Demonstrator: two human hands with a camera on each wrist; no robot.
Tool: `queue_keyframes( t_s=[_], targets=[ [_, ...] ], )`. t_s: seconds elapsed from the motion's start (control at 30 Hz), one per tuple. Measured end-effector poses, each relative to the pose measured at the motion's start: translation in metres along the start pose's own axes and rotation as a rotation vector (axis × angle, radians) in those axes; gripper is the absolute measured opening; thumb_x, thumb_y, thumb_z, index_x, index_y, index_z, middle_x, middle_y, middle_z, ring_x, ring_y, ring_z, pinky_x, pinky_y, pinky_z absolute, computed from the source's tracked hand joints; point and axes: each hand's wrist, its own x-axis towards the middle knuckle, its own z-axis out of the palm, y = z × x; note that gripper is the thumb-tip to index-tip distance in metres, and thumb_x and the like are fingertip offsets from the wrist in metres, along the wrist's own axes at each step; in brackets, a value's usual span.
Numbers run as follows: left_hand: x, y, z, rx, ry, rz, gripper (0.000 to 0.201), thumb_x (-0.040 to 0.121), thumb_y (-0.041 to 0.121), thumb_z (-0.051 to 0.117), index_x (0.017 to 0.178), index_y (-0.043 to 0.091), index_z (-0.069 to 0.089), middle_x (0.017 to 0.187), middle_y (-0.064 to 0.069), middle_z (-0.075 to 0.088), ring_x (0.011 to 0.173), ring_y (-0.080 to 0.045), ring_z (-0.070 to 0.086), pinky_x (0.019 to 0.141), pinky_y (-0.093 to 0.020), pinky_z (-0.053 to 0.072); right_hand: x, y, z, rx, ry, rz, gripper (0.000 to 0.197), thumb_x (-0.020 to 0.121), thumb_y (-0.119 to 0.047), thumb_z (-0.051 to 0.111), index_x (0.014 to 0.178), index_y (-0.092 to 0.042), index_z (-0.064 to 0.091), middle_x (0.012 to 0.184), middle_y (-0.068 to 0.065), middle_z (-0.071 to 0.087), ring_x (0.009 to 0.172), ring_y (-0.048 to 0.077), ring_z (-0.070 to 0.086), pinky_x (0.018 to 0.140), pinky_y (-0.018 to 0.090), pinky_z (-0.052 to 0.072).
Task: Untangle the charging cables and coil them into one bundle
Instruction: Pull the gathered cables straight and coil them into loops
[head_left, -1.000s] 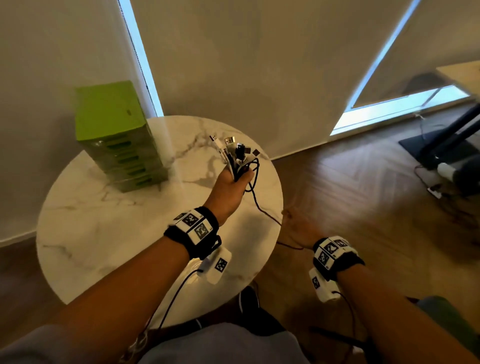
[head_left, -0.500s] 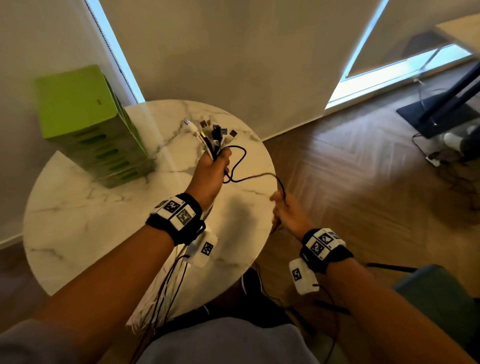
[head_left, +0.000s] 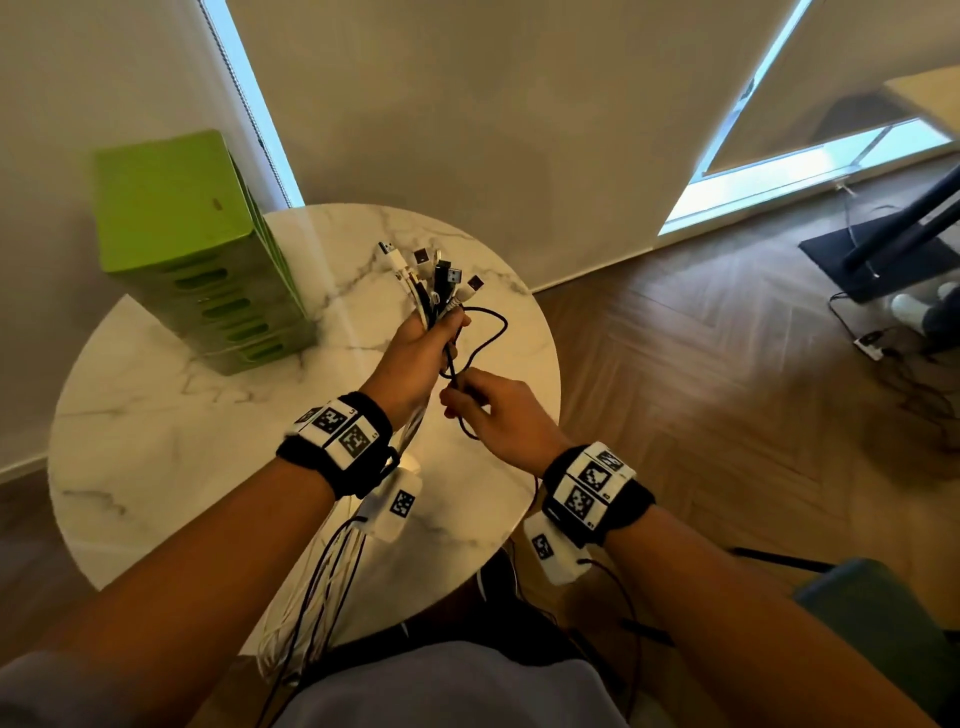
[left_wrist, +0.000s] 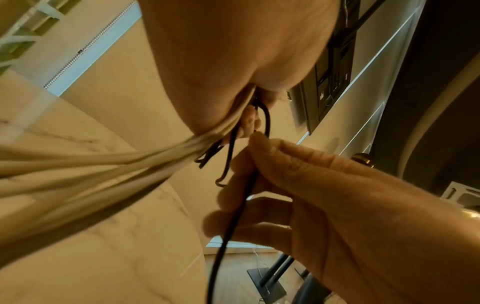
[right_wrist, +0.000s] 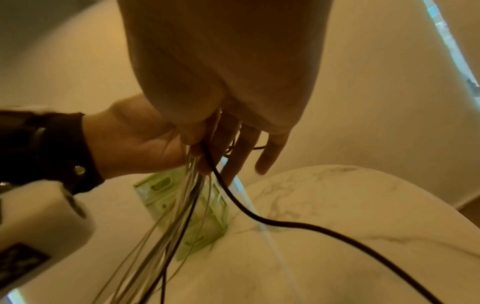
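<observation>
Several cables (head_left: 431, 291) fisted in left grip (head_left: 415, 358), right grip (head_left: 498, 410) pinching black cable (head_left: 480, 338)

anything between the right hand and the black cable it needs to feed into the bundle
Nothing visible. The right hand already pinches the black cable, which loops straight up to the bundle of cables gripped by the left hand.

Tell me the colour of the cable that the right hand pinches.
Black cable, clearest in the head view.

Each bare forearm wears a black wristband (head_left: 335, 457) topped with white square-patterned marker tiles; a white camera block (head_left: 550, 553) hangs beneath, trailing a thin black wire. Grey sleeves show
</observation>
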Motion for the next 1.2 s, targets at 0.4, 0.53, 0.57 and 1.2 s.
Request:
queue_keyframes(
  t_s=[0.4,0.53,0.57,1.2],
  targets=[
    [-0.001,0.021,-0.045,-0.218,0.113,0.067,0.018,0.106,0.023,0.049,0.092,0.021,0.06,0.081,-0.002,0.043,0.055,-0.007,0.031,0.053,-0.019,0.028,-0.008,0.086,-0.029,-0.34,-0.225,0.67,0.056,0.095,-0.017,0.057,0.146,-0.002,0.039,0.133,0.019,0.055,0.119,0.029,0.055,0.095,0.038,0.047],
    [-0.003,0.019,-0.044,-0.279,0.05,0.028,0.017,0.106,0.02,0.048,0.093,0.017,0.06,0.074,0.007,0.055,0.053,-0.008,0.033,0.053,-0.021,0.027,0.009,0.036,-0.004,-0.311,-0.141,0.209,0.089,0.086,-0.027,0.074,0.157,-0.016,0.021,0.162,0.007,0.026,0.149,0.025,0.025,0.121,0.037,0.024],
    [-0.004,0.019,-0.043,-0.29,0.038,0.017,0.017,0.106,0.019,0.048,0.093,0.015,0.06,0.071,0.009,0.057,0.053,-0.008,0.034,0.052,-0.021,0.028,0.013,0.019,0.003,-0.282,-0.162,0.134,0.088,0.087,-0.029,0.074,0.157,-0.018,0.022,0.162,0.005,0.028,0.148,0.022,0.026,0.121,0.035,0.023],
    [-0.009,0.029,-0.082,-0.281,0.099,0.072,0.023,0.107,0.024,0.045,0.091,0.013,0.056,0.064,0.01,0.046,0.052,-0.007,0.032,0.051,-0.02,0.026,0.04,0.028,-0.007,-0.313,-0.215,0.381,0.053,0.1,-0.022,0.053,0.149,-0.011,0.035,0.144,0.019,0.05,0.124,0.029,0.051,0.094,0.027,0.037]
  ],
)
